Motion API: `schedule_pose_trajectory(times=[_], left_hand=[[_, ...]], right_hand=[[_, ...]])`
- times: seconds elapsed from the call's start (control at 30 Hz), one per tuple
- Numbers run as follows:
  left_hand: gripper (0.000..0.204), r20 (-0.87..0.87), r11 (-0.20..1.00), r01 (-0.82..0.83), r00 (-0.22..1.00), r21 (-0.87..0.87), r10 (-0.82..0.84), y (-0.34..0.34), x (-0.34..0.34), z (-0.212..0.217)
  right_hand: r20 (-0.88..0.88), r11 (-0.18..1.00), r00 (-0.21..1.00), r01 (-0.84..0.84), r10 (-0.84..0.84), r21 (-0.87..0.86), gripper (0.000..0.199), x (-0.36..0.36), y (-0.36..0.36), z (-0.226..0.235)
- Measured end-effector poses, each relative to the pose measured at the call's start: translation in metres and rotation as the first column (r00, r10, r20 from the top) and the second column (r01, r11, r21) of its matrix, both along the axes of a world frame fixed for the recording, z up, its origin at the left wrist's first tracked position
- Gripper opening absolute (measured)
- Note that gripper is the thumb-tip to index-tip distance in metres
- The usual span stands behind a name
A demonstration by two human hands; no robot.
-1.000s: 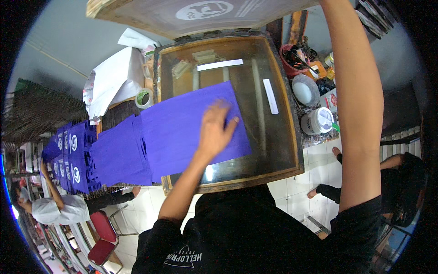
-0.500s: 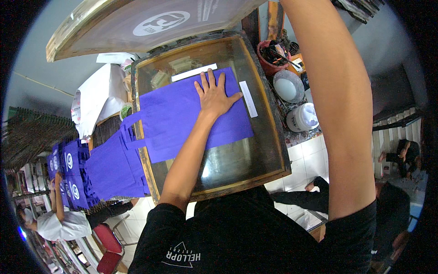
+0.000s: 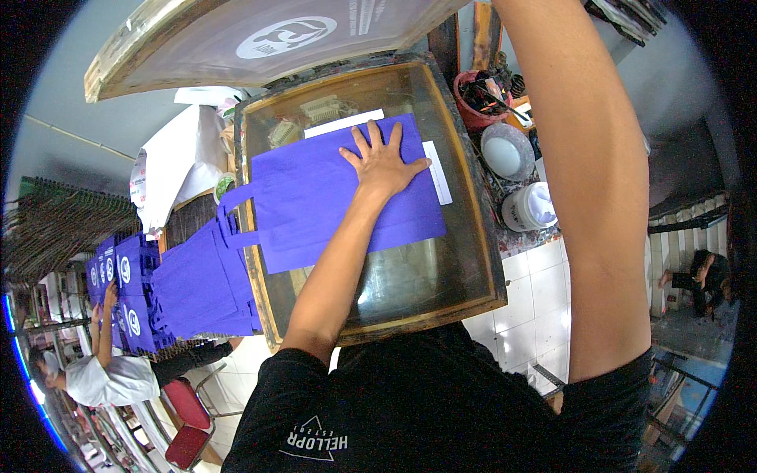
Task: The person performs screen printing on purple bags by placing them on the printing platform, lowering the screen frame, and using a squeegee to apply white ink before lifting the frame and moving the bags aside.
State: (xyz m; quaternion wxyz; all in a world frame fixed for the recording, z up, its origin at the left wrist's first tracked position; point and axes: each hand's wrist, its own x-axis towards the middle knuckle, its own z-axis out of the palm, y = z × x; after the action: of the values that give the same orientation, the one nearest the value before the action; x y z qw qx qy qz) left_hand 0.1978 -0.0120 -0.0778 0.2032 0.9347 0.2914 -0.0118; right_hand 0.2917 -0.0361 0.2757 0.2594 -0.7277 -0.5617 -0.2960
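Observation:
A purple fabric tote bag (image 3: 315, 197) lies flat on a wood-edged glass board (image 3: 394, 292), its handles trailing over the left edge. My left hand (image 3: 384, 169) rests on the bag's upper right part, fingers spread and palm down. White strips border the bag: one along its far edge (image 3: 344, 123), another along its right edge (image 3: 436, 175), near my thumb. Above the board, a framed printing screen (image 3: 300, 35) with a round white design is tilted up. My right arm reaches up past the top edge, so that hand is out of sight.
More purple bags (image 3: 205, 276) are piled left of the board. Farther left, a person in a white shirt (image 3: 110, 381) handles printed bags (image 3: 126, 272). At right stand a red pot (image 3: 473, 106) of tools and a white tub (image 3: 530, 206). A red chair (image 3: 188, 426) is lower left.
The bag has slid slightly on the board, up toward the far strip, with my left hand still flat on it. The person at left has moved their hands among the printed bags.

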Motion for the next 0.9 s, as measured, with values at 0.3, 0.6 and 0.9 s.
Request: schedule_pose_trajectory(times=[0.3,0.6,0.9], left_hand=[[0.108,-0.019,0.998,0.001,1.000,0.055,0.000,0.009,0.008,-0.001],[0.066,0.705,0.827,0.258,0.676,-0.500,0.216,0.014,-0.045,0.079],[0.034,0.402,0.390,0.198,0.724,-0.899,0.560,-0.032,-0.248,0.069]], right_hand=[[-0.019,1.000,1.000,0.005,-0.005,-0.026,0.040,-0.007,-0.002,0.000],[-0.341,0.969,0.918,0.140,-0.205,-0.205,0.034,-0.068,-0.043,-0.009],[-0.276,0.996,0.961,-0.049,0.025,-0.080,0.035,-0.109,-0.114,-0.182]])
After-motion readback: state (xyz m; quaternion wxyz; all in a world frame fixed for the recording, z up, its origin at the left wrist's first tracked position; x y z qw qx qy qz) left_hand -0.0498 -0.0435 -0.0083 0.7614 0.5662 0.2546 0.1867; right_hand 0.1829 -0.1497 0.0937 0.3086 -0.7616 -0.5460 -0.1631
